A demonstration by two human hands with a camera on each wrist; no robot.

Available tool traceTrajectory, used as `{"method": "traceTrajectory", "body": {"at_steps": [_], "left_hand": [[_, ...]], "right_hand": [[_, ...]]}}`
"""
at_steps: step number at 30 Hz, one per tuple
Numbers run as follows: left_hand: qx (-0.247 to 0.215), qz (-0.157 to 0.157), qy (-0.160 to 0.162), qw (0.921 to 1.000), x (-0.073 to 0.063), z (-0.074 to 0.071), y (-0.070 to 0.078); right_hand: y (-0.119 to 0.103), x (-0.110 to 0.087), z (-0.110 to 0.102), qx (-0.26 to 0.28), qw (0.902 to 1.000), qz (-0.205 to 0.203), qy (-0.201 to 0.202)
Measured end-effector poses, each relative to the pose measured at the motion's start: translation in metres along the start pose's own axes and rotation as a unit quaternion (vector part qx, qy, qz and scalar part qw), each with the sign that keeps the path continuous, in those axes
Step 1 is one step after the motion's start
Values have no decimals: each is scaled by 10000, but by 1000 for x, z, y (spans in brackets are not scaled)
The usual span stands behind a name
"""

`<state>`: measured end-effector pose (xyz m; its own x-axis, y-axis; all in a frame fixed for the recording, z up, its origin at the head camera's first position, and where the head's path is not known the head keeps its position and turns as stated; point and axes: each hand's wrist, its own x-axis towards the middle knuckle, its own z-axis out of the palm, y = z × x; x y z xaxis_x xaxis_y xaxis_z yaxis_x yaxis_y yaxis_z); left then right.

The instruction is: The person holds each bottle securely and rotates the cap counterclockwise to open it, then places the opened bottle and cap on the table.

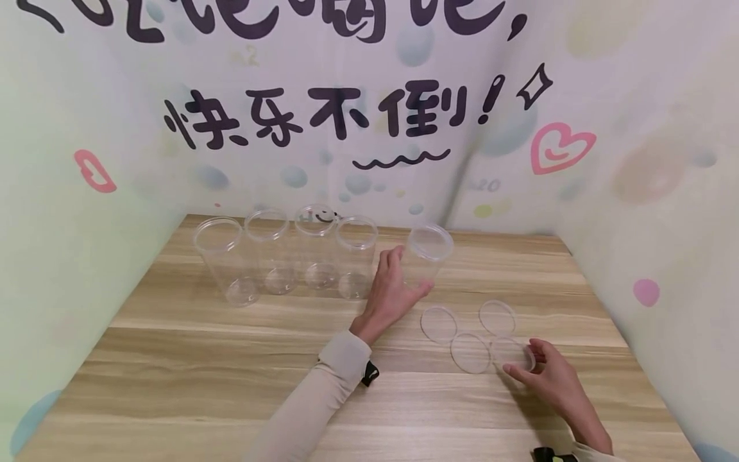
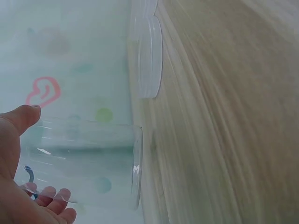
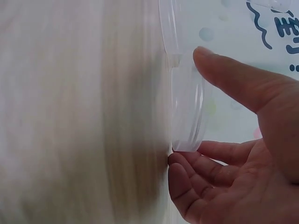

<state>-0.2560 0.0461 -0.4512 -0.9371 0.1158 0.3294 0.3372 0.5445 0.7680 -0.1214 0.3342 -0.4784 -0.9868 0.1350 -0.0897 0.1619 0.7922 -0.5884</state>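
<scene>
Five clear plastic cups appear in the head view. The rightmost one (image 1: 430, 242) has a whiter, thicker rim, as if capped by a lid. My left hand (image 1: 392, 292) holds this cup from the side, thumb on the near side and fingers curving round the far side. The left wrist view shows the same cup (image 2: 93, 163) with its base at the tabletop. My right hand (image 1: 551, 375) is at the rightmost of several flat clear lids (image 1: 514, 354), thumb and fingers on either side of its edge. Close up, that lid (image 3: 187, 109) lies on the table between thumb and fingers.
The other tall clear cups (image 1: 241, 292) stand upright in a row, left of my left hand. More round lids (image 1: 470, 353) lie right of centre on the wooden table (image 1: 231, 385). A printed backdrop (image 1: 323, 179) rises behind the table and along both sides.
</scene>
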Motion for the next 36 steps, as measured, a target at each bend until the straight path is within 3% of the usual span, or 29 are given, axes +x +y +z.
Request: {"method": "traceTrajectory", "body": {"at_steps": [6,17,29,36], "left_hand": [[23,180,9,9998,-3,-3,-1],[-372,-54,-85,9993,-10,-10,1],[-409,298,-244,9984,-22,-20,9],[-159,587,-276,9978,-29,-25,10]], "right_hand": [[-1,4,1,-152,9998,51,-131],[-3,7,3,-306,9993,-109,-198],[-13,6,-9,-262,9993,-148,-228],[-33,3,-15,-86,9980,-594,183]]}}
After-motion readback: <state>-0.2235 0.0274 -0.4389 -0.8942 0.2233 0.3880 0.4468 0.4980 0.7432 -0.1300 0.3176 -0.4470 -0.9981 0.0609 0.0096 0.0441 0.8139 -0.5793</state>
